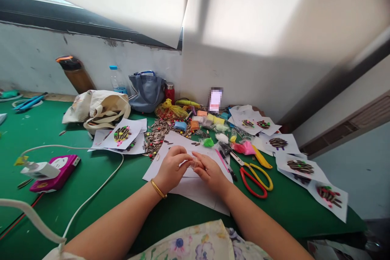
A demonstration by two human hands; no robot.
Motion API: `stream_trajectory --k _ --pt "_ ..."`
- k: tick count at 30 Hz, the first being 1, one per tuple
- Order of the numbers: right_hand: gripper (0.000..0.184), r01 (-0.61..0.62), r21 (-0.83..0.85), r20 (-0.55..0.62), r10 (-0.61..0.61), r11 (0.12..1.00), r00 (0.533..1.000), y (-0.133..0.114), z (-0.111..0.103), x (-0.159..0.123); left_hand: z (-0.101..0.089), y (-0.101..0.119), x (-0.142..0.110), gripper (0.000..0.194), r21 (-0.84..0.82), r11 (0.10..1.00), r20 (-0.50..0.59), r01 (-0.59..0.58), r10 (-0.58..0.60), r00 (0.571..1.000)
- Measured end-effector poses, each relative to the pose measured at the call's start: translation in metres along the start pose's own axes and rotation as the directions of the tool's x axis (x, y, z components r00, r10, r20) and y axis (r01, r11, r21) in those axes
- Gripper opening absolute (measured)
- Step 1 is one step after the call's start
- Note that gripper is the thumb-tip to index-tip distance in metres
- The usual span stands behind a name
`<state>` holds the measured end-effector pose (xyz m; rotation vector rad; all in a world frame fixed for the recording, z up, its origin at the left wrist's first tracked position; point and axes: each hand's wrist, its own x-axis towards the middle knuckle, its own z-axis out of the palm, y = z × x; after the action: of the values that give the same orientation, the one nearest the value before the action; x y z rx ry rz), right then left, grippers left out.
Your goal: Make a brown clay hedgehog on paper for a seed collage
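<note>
Left hand (172,168): narrow, fingers curled in; from my remote view, it pinches a small clear piece (195,163) toward the right hand, above the paper.
Right hand (210,172): also narrow, fingertips on that same piece; I cannot make out what the piece is.
White paper sheets (195,191): under both hands, apparently laid out as a clean work surface.
Sunflower seeds (158,138): heaped just past the paper, seemingly kept within easy reach.
Modelling clay packets (195,122): colored, beside the seeds, likewise close at hand.
Scissors (245,166): red and yellow handles, lying near the right hand.
Seed-decorated sheets (300,166): spread to the right, seemingly set aside from the work area.
</note>
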<state>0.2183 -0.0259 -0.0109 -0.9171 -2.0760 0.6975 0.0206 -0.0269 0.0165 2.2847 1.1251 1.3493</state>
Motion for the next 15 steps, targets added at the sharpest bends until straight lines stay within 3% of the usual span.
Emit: stream_trajectory --k 10,15 --pt "0.059 -0.023 0.065 0.017 0.022 0.998 1.0 -0.0052 -0.0006 -0.0017 -0.0035 0.0007 0.0031 0.014 0.005 0.994 0.082 -0.11 0.11 0.991" --pt "0.06 -0.064 0.087 0.017 0.063 0.994 0.998 -0.0044 0.0004 -0.0007 -0.0045 0.003 0.0025 0.015 0.067 0.994 0.058 -0.083 0.079 0.995"
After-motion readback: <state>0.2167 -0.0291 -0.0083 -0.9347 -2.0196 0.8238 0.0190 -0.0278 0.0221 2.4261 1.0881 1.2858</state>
